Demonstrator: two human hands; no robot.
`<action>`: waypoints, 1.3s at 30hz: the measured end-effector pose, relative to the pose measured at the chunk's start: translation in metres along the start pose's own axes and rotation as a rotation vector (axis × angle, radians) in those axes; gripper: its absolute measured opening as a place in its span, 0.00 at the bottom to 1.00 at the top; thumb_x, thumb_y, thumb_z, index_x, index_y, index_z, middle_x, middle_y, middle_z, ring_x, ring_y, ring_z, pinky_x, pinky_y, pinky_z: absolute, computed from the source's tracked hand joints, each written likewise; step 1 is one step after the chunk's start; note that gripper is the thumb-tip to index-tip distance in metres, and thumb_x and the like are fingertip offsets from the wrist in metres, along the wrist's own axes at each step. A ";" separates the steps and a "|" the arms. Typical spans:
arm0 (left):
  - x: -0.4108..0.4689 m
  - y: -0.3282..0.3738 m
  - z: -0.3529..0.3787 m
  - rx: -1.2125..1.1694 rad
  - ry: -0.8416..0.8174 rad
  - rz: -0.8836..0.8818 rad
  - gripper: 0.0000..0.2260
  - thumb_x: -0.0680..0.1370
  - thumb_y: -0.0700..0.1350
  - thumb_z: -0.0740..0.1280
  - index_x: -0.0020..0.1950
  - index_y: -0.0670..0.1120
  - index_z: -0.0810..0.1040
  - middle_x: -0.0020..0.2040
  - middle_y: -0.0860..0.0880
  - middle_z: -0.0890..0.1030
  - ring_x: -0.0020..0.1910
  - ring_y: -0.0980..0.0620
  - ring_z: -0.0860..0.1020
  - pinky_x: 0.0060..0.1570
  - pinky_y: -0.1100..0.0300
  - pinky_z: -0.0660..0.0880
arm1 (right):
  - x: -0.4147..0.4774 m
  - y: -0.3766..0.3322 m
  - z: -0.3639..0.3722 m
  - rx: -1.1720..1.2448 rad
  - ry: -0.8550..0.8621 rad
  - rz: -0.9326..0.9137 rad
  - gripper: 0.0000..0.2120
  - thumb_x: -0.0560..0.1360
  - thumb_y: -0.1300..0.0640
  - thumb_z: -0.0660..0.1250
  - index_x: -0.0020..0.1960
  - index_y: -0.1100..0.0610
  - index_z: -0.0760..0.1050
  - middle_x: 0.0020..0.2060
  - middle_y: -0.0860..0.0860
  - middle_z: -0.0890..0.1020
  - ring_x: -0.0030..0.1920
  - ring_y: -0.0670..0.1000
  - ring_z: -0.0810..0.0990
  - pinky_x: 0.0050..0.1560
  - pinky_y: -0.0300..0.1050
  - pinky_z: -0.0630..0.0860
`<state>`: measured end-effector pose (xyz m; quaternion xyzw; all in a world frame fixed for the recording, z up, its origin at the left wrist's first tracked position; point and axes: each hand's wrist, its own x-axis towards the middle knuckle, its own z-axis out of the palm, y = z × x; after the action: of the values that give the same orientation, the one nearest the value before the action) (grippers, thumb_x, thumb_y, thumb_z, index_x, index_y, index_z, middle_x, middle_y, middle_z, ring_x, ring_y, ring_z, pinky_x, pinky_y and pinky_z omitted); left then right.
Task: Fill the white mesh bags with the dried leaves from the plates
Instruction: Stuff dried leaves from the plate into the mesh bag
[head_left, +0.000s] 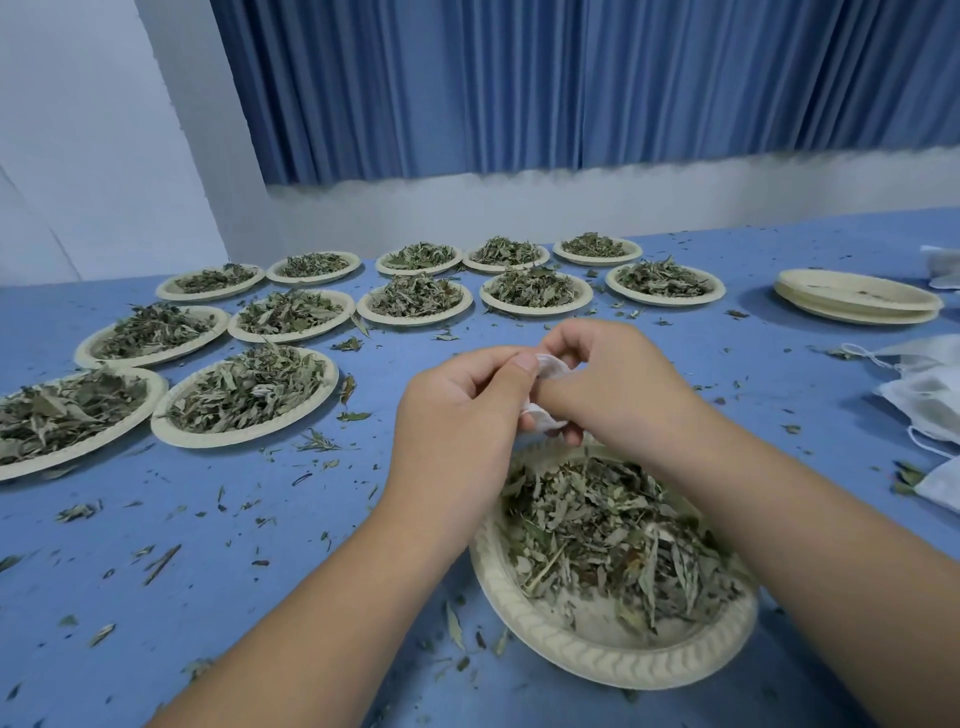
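A small white mesh bag (549, 370) is bunched between both hands, just above the far rim of the nearest cream paper plate (524, 618). My left hand (462, 415) grips the bag with curled fingers and its thumb on top. From the right, my right hand (618, 387) pinches the same bag. Most of the bag is hidden by the fingers. The plate below holds a heap of dried green leaves (613, 535).
Several more plates of dried leaves (249, 395) spread over the blue table (208, 597) at left and behind. A stack of empty plates (857, 297) stands far right. More white mesh bags (930, 395) lie along the right edge. Leaf crumbs litter the cloth.
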<state>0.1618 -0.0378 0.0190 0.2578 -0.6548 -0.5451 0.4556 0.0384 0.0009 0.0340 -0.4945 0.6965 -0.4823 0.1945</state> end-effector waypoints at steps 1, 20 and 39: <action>0.000 0.001 -0.001 0.007 0.003 0.016 0.12 0.79 0.41 0.65 0.41 0.50 0.86 0.25 0.56 0.75 0.21 0.62 0.69 0.23 0.73 0.64 | 0.000 0.000 -0.001 0.028 -0.014 -0.004 0.02 0.70 0.61 0.69 0.41 0.58 0.76 0.28 0.50 0.79 0.22 0.46 0.75 0.23 0.39 0.72; 0.004 -0.002 -0.004 0.087 0.054 0.049 0.13 0.79 0.43 0.66 0.40 0.56 0.86 0.27 0.56 0.77 0.25 0.60 0.71 0.27 0.68 0.66 | -0.003 0.005 -0.025 -0.282 -0.074 -0.074 0.15 0.65 0.39 0.71 0.43 0.49 0.76 0.32 0.45 0.77 0.28 0.42 0.74 0.33 0.39 0.71; 0.025 -0.004 -0.037 0.310 0.290 0.223 0.11 0.80 0.47 0.65 0.40 0.59 0.81 0.27 0.59 0.77 0.28 0.63 0.72 0.31 0.69 0.67 | -0.036 0.001 -0.012 -0.887 -0.598 -0.301 0.30 0.68 0.38 0.72 0.68 0.39 0.68 0.56 0.37 0.69 0.58 0.42 0.67 0.48 0.42 0.66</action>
<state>0.1821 -0.0775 0.0224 0.3262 -0.6828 -0.3416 0.5574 0.0445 0.0385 0.0315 -0.7383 0.6690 -0.0037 0.0859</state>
